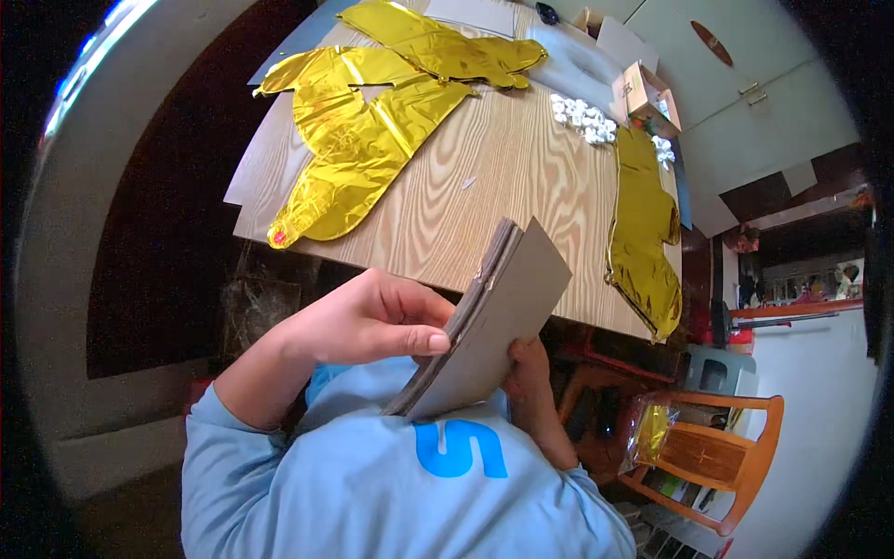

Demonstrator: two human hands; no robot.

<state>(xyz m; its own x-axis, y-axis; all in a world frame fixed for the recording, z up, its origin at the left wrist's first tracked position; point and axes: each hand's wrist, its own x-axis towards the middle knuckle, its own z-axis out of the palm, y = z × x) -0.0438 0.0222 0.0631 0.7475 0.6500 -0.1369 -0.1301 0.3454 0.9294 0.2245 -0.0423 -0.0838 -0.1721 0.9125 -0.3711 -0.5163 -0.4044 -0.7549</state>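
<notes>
A stack of grey cardboard sheets [507,312] stands tilted on edge against my body, in front of the table's near edge. My left hand [377,321] grips its left edge, thumb on the near side and fingers curled behind. On the other side, my right hand [529,373] holds the right edge, its fingers partly hidden by the sheets. Beyond the stack, flat gold foil balloons lie on the wooden table: one [345,140] at the left with a red spot at its tip, another [438,42] behind it, and a third [643,228] along the right edge.
A pile of small white wrapped pieces [585,119] sits at the far right of the table [521,177], beside an open cardboard box [643,93]. A small pale scrap [468,183] lies mid-table. To my right stands a wooden chair [745,456] holding a clear plastic bag [650,433].
</notes>
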